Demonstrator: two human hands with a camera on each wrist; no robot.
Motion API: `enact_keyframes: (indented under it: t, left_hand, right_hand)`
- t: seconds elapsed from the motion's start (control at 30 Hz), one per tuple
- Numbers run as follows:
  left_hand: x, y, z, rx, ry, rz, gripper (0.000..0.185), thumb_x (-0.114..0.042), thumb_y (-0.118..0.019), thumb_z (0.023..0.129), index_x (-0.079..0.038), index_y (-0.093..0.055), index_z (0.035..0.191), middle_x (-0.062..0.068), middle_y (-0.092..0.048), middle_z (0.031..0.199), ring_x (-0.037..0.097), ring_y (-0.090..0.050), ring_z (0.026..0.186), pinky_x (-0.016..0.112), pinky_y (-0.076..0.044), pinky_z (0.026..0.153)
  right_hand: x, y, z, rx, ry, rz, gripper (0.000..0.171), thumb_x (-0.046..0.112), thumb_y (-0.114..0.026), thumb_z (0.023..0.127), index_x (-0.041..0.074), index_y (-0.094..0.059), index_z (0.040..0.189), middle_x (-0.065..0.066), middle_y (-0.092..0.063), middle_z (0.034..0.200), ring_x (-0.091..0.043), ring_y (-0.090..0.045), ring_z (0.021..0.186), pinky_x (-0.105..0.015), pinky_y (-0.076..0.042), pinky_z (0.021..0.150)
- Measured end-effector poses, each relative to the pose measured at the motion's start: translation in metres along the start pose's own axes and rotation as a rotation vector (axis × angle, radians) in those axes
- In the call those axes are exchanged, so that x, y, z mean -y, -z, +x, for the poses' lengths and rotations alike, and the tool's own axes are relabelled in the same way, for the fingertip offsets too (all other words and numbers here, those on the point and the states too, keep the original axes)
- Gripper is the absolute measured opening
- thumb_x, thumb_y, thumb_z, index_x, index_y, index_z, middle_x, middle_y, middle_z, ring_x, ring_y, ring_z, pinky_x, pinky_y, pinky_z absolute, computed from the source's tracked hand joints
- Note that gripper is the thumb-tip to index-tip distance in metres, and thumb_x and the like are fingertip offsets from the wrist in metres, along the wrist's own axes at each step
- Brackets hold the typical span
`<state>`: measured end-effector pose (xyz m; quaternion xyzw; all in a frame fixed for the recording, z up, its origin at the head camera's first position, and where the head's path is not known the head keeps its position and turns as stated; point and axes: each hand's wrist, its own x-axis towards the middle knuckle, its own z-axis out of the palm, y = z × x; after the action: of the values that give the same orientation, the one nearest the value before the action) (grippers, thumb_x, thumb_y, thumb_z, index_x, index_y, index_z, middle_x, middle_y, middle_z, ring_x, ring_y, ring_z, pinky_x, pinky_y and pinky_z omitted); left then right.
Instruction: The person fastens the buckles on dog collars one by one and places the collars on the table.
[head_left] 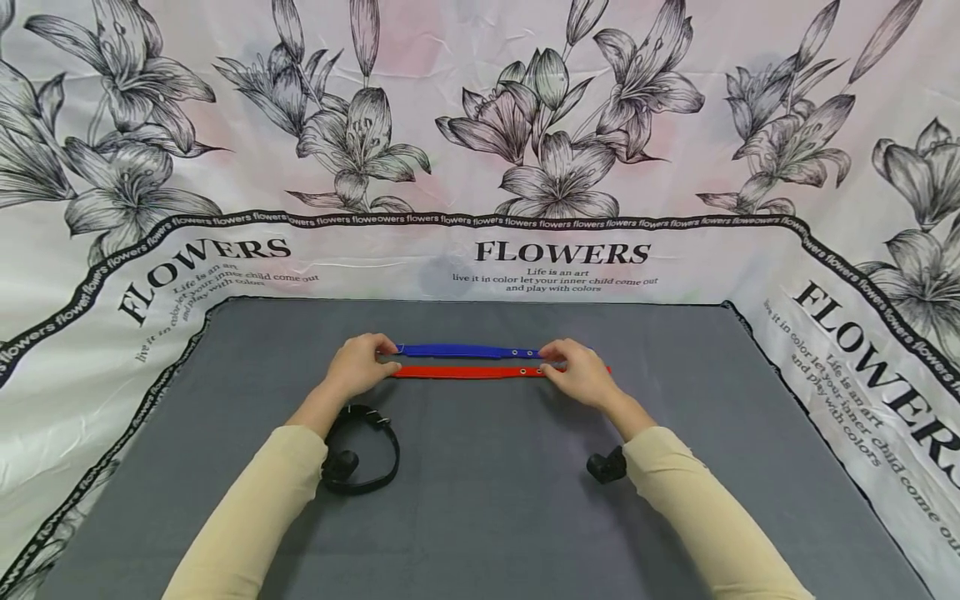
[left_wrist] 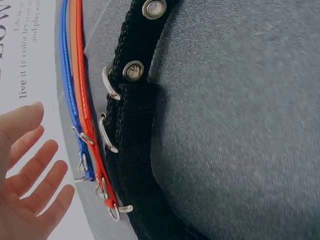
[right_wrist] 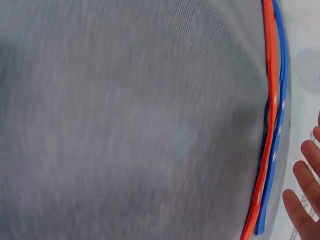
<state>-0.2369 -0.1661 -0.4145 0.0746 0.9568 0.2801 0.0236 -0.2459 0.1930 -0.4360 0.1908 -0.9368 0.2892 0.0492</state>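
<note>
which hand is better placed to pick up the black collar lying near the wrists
Left, probably. The black collar lies on the grey mat right beside the left forearm, near the left hand. The right hand sits further away, at the straps' other end.

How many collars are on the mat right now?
3. The blue collar and the red collar lie side by side between both hands; the black collar is looped beside the left forearm. None seems hidden.

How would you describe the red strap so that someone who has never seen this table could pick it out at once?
Start at the grey mat framed by the flowered cloth. Near its far edge two thin straps lie side by side between the left hand and the right hand. The red strap is the nearer one, next to the blue strap.
</note>
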Motion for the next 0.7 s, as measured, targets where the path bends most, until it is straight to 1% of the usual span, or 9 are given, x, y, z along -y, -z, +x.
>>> enact_keyframes:
  t: [0.17,0.27,0.37,0.5,0.7]
  left_hand:
    - [-0.003,-0.003,0.006,0.031,0.017,0.009,0.033,-0.023,-0.069,0.083,-0.008,-0.064,0.111,0.013,-0.06,0.113,0.03,-0.055,0.104,0.046,-0.045,0.087]
    - [-0.004,-0.005,0.009,0.051,0.016,0.028,0.034,-0.023,-0.07,0.082,-0.008,-0.063,0.112,0.013,-0.06,0.115,0.03,-0.055,0.106,0.046,-0.045,0.088]
    - [-0.004,-0.008,0.01,0.074,0.015,0.066,0.035,-0.024,-0.071,0.081,-0.008,-0.063,0.112,0.013,-0.059,0.115,0.03,-0.055,0.106,0.045,-0.045,0.087]
    - [-0.004,-0.012,0.011,0.085,0.013,0.12,0.036,-0.024,-0.073,0.079,-0.009,-0.064,0.11,0.012,-0.06,0.112,0.029,-0.055,0.102,0.045,-0.045,0.086]
    - [-0.001,-0.017,0.015,0.093,0.006,0.146,0.036,-0.025,-0.075,0.077,-0.008,-0.065,0.107,0.011,-0.062,0.107,0.026,-0.057,0.097,0.043,-0.045,0.086]
  right_hand:
    - [-0.014,0.006,-0.001,0.044,0.007,-0.058,0.027,0.019,-0.066,0.085,0.006,-0.064,0.107,-0.009,-0.061,0.103,-0.027,-0.058,0.098,-0.045,-0.047,0.083]
    - [-0.02,0.008,-0.002,0.066,0.011,-0.079,0.028,0.017,-0.067,0.084,0.004,-0.064,0.108,-0.012,-0.06,0.104,-0.03,-0.055,0.097,-0.046,-0.046,0.082]
    - [-0.025,0.009,-0.002,0.078,0.012,-0.096,0.029,0.016,-0.067,0.083,0.003,-0.063,0.109,-0.014,-0.059,0.104,-0.031,-0.053,0.096,-0.047,-0.044,0.082]
    - [-0.029,0.01,-0.003,0.09,0.001,-0.121,0.029,0.017,-0.068,0.083,0.004,-0.063,0.109,-0.013,-0.058,0.104,-0.031,-0.052,0.096,-0.048,-0.043,0.083]
    - [-0.032,0.008,-0.003,0.117,0.004,-0.165,0.029,0.018,-0.068,0.083,0.004,-0.063,0.108,-0.014,-0.058,0.104,-0.032,-0.053,0.096,-0.048,-0.043,0.084]
